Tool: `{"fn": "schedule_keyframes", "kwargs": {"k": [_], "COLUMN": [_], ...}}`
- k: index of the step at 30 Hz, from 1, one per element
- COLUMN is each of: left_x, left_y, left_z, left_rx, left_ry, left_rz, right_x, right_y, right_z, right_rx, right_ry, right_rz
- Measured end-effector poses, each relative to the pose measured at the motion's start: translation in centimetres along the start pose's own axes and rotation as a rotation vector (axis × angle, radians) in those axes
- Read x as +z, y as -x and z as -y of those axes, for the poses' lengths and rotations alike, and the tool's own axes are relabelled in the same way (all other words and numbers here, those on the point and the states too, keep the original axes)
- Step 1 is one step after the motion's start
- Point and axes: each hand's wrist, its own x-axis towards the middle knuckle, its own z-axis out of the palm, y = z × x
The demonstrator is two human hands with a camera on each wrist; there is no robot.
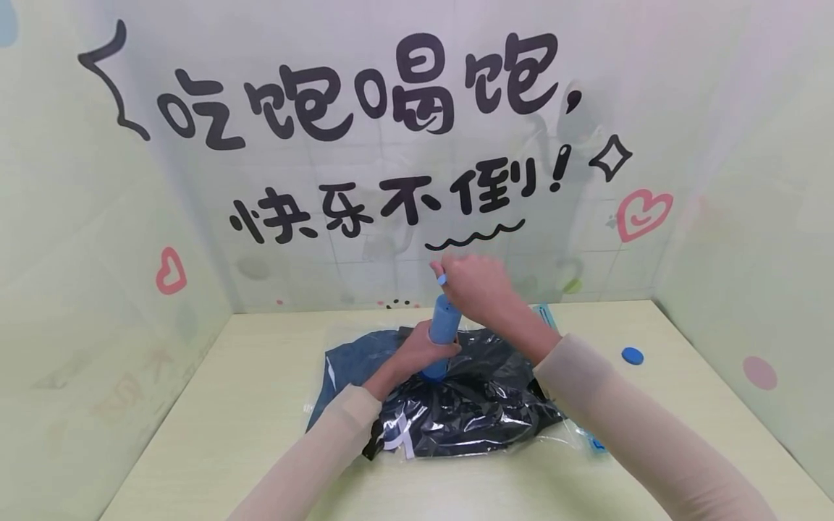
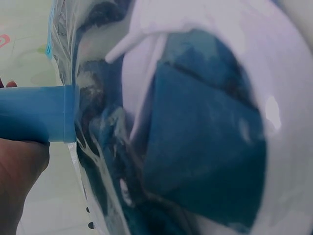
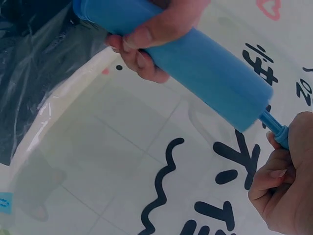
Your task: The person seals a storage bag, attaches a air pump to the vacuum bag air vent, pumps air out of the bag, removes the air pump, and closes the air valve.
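Observation:
A blue hand pump (image 1: 446, 320) stands nearly upright on a clear plastic vacuum bag (image 1: 482, 405) that holds dark folded clothes (image 1: 358, 362). Around the pump's barrel, low down, curl the fingers of my left hand (image 1: 420, 349). My right hand (image 1: 474, 286) grips the handle above it. In the right wrist view a short length of plunger rod (image 3: 270, 122) shows between the barrel and that hand. The pump's base (image 2: 69, 113) meets the bag's surface in the left wrist view. The plastic is wrinkled around the base, and a white strap (image 1: 399, 434) shows inside.
A round blue cap (image 1: 632, 355) lies on the pale table (image 1: 215, 405) to the right of the bag. Blue zip-slider pieces (image 1: 596, 443) show at the bag's right edge. Printed walls (image 1: 391, 275) close off the back and both sides.

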Motion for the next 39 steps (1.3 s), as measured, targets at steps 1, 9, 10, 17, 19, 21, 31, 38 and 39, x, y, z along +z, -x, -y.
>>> {"fn": "schedule_keyframes", "kwargs": {"k": [1, 9, 10, 17, 19, 21, 31, 38, 39], "left_x": [0.0, 0.1, 0.2, 0.2, 0.2, 0.2, 0.3, 0.0, 0.0], "left_y": [0.0, -0.6, -0.5, -0.4, -0.5, -0.5, -0.6, -0.9, -0.9], "left_z": [0.0, 1.4, 1.3, 1.2, 1.3, 1.3, 1.3, 1.2, 1.2], "left_rx": [-0.001, 0.017, 0.018, 0.027, 0.030, 0.032, -0.009, -0.035, -0.033], "left_ry": [0.009, 0.002, -0.004, -0.014, -0.008, -0.006, -0.018, -0.029, -0.028], "left_rz": [0.004, -0.013, -0.013, -0.001, 0.003, 0.003, -0.035, -0.024, -0.026], "right_x": [0.3, 1.7, 1.8, 1.6, 1.5, 1.3, -2.7, -5.1, -5.2], "right_y": [0.1, 0.8, 0.9, 0.9, 0.9, 0.7, -0.9, -1.9, -2.0], "right_z": [0.0, 0.3, 0.3, 0.3, 0.2, 0.1, -0.6, -1.1, -1.1], "right_rx": [-0.002, -0.018, -0.014, -0.003, 0.002, 0.002, 0.024, 0.011, 0.004], "right_ry": [0.000, -0.004, -0.008, -0.024, -0.032, -0.035, -0.079, -0.072, -0.075], "right_rz": [0.002, -0.024, -0.026, -0.024, -0.023, -0.019, -0.056, -0.166, -0.176]}}
